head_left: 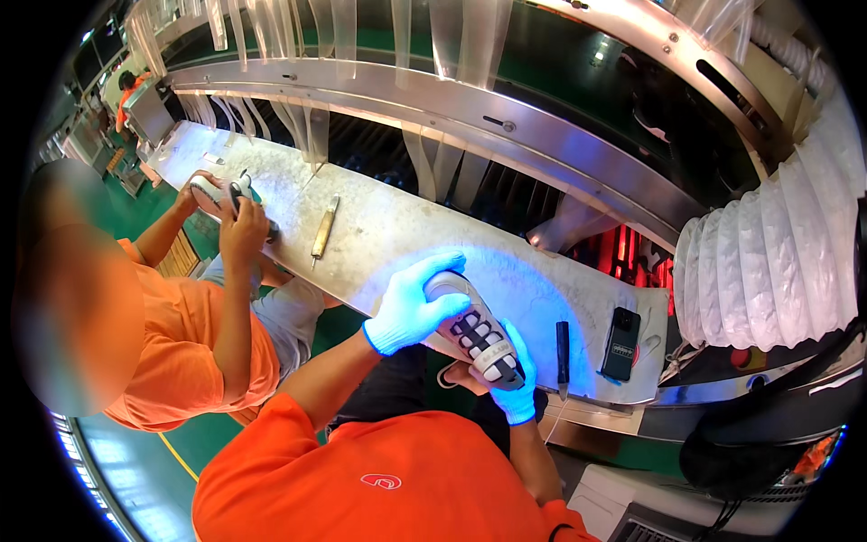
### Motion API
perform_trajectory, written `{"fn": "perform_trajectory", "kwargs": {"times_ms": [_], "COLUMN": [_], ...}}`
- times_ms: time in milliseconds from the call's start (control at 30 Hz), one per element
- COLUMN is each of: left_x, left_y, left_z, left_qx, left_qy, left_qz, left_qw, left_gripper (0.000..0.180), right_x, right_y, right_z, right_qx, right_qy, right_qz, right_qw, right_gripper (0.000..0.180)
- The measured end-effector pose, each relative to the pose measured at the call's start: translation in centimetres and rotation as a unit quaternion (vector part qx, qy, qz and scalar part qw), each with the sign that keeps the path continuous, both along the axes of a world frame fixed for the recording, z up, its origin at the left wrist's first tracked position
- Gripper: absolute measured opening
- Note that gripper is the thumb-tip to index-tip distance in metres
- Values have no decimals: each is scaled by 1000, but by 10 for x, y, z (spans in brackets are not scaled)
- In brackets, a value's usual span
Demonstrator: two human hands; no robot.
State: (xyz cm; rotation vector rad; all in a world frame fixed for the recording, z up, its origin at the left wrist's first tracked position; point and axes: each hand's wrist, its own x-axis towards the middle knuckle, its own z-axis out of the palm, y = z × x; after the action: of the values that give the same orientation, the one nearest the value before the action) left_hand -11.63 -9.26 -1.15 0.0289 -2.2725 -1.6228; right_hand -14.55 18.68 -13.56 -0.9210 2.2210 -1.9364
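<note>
Orange-shirted co-worker (pixel 194 330) on the left, then a yellow-handled tool (pixel 322 233) on the worktop (pixel 384 244). Gloved left hand (pixel 420 304) is half-curled round the far end of a white-and-black shoe (pixel 480 341) over the worktop's near edge, gloved right hand (pixel 519 384) cupping its near end. Then a black-handled tool (pixel 563 350), then phone (pixel 621 343).

Shoe (pixel 480 336), 1 unit: white and pale grey, black bars across its middle, dark near-right end. Held tilted, long axis running from far left to near right, at the near edge of the bench (pixel 379 233).
</note>
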Motion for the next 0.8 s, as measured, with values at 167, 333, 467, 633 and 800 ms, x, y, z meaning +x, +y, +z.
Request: {"fn": "perform_trajectory", "kwargs": {"times_ms": [167,333,467,633,800], "left_x": [-20,-43,-44,-28,-8], "left_y": [5,21,14,-19,-18], "left_z": [2,13,6,-66,-78], "left_qx": [-96,-223,-162,74,86], "left_qy": [47,94,67,-103,-169], "left_qz": [32,65,53,32,28], "left_qw": [994,968,983,991,981], "left_gripper": [56,45,43,66,76], "right_x": [-3,-6,-20,-44,-60], "right_y": [-1,-1,-1,-4,-1], "right_z": [2,7,19,49,40], "right_qx": [-35,-63,-130,-45,-124], "right_qy": [-51,-94,-205,-168,-327], "right_qz": [-9,-41,-69,-90,-8], "right_qw": [998,993,968,981,937], "right_gripper": [106,101,81,43,39]}}
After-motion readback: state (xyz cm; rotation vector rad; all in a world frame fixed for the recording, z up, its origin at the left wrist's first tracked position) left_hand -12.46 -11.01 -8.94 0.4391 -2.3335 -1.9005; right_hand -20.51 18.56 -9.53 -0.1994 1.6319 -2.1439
